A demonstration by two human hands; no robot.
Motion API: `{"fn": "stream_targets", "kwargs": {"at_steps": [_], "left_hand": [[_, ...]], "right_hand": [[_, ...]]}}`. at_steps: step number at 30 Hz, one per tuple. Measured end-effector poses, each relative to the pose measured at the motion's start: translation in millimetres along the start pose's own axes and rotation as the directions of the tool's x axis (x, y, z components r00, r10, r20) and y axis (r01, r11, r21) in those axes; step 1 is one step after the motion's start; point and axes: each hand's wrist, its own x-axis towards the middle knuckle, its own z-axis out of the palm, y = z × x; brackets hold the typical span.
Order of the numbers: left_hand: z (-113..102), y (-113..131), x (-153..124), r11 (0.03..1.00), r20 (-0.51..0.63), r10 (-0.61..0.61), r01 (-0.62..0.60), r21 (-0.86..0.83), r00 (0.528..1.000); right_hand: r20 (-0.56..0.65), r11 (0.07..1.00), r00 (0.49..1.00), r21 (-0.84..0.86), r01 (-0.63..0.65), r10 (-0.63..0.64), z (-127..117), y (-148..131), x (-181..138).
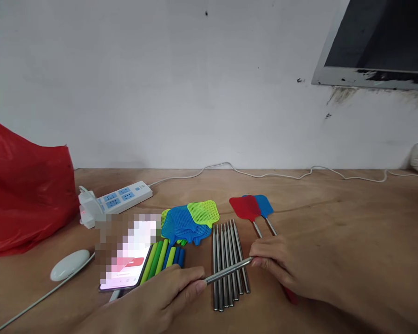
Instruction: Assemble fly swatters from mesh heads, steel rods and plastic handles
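A slim metal rod (228,271) slants between my two hands, above a row of several similar metal rods (225,260) on the table. My left hand (176,290) pinches its lower left end, and my right hand (277,262) pinches the upper right end. Beyond the row lies a pile of blue flyswatter heads (181,222) with a yellow-green flyswatter head (204,212) on top. Coloured handle tubes (158,257) in green, yellow and blue lie behind my left hand. A red flyswatter (244,207) overlaps a blue flyswatter (264,204); my right hand partly hides their shafts.
At left, a phone (130,260) with a lit, partly blurred screen lies near a white mouse-shaped object (69,265). A power strip (125,197) stands behind, beside a red plastic bag (28,195). A white cable (264,175) runs along the wall.
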Motion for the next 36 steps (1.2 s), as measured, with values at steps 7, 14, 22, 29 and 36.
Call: {"fn": "stream_targets", "kwargs": {"at_steps": [7, 14, 22, 29, 36], "left_hand": [[-3, 1, 1, 1.000, 0.030, -0.013, 0.013, -0.004, 0.999], [4, -1, 9, 0.998, 0.015, 0.009, -0.010, 0.060, 1.000], [5, -10, 10, 0.995, -0.062, -0.004, 0.010, 0.098, 0.998], [6, -15, 4, 0.995, -0.106, 0.013, -0.002, 0.099, 0.994], [1, -5, 6, 0.988, -0.128, 0.012, 0.008, 0.154, 0.992]], "right_hand": [[-0.083, 0.990, 0.990, -0.092, 0.109, -0.116, 8, 8, -8], [-0.071, 0.965, 0.968, 0.119, -0.232, 0.241, 7, 3, -10], [-0.141, 0.914, 0.944, 0.326, -0.241, 0.299, 17, 29, -8], [-0.102, 0.909, 0.965, 0.372, -0.189, 0.243, 12, 37, -7], [-0.132, 0.951, 0.963, 0.239, -0.198, 0.234, 7, 40, -9]]}}
